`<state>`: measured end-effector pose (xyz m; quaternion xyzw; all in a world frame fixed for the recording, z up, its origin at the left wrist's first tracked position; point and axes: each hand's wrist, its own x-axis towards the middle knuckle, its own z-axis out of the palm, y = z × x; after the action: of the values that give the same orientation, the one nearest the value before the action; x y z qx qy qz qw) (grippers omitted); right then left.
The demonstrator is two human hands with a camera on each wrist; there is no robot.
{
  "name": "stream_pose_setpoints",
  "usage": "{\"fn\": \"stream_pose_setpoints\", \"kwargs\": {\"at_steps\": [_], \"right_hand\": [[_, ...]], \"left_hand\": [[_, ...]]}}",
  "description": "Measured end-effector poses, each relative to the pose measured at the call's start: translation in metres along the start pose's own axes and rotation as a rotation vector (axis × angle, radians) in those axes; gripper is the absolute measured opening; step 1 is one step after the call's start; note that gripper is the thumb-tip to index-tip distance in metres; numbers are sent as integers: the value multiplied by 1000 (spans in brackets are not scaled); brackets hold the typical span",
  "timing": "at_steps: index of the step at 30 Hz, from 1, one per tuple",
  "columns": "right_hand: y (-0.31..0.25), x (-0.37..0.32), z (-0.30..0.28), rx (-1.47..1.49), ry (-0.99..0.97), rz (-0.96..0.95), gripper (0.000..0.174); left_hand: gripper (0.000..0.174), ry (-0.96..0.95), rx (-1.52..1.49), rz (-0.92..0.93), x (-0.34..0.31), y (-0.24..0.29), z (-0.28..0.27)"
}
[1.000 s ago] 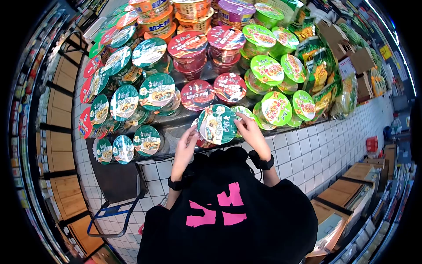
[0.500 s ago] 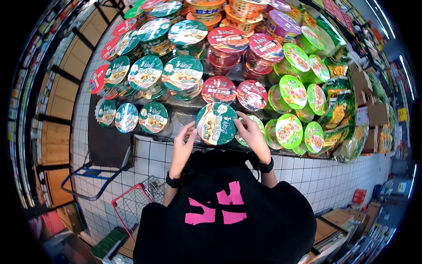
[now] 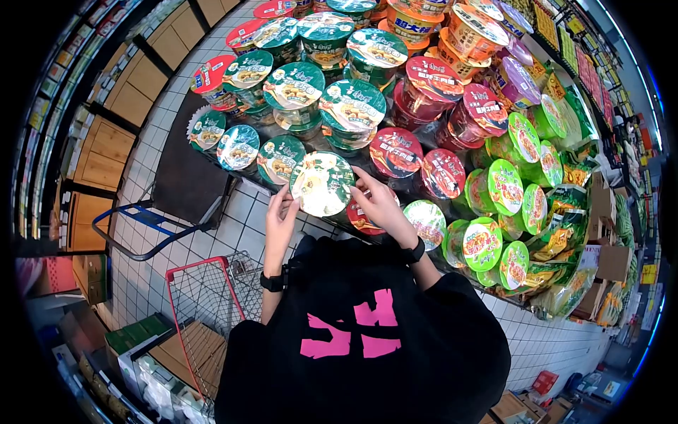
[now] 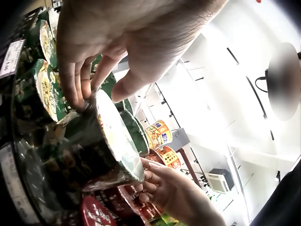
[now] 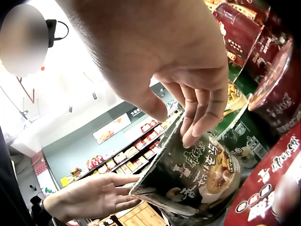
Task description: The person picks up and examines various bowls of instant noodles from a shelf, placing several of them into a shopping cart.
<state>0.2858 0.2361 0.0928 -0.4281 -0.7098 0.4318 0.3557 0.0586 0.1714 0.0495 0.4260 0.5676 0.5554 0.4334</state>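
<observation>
A green-lidded instant noodle cup point(image 3: 321, 184) is held between both hands at the front edge of the display, its lid glaring with light. My left hand point(image 3: 281, 218) pinches its rim on the left; in the left wrist view the thumb lies by the lid and the fingers point(image 4: 77, 87) reach down the side. On the opposite side my right hand point(image 3: 385, 208) grips the rim, and in the right wrist view its fingers point(image 5: 200, 110) bend over the printed wall. The cup sits at the end of a row, beside another green-lidded cup point(image 3: 281, 159).
Stacked red-lidded cups point(image 3: 397, 152) and light-green cups point(image 3: 482, 244) fill the display to the right. More green-lidded cups point(image 3: 353, 106) stand behind. A flatbed trolley point(image 3: 159, 219) and a wire shopping cart point(image 3: 212, 311) stand on the tiled floor at left.
The head view has turned, so the display shifts right and tilts. Both hands have carried the cup leftward along the front edge, to the end of the green-lidded row. A red-lidded cup shows behind the right hand.
</observation>
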Motion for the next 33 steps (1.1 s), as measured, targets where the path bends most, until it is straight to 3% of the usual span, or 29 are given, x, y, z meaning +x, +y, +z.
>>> {"fn": "stream_pose_setpoints", "kwargs": {"at_steps": [8, 19, 22, 24, 33], "right_hand": [[36, 4, 11, 28, -112, 159, 50], [68, 4, 22, -200, -90, 97, 46], [70, 9, 23, -393, 20, -31, 43], [68, 8, 24, -452, -39, 93, 41], [78, 7, 24, -388, 19, 69, 39]], "left_hand": [[43, -27, 89, -15, 7, -38, -4], [42, -37, 295, -54, 17, -77, -3], [41, -5, 276, -75, 19, -86, -2], [40, 26, 274, -88, 19, -90, -2], [39, 10, 235, -87, 11, -84, -1]]}}
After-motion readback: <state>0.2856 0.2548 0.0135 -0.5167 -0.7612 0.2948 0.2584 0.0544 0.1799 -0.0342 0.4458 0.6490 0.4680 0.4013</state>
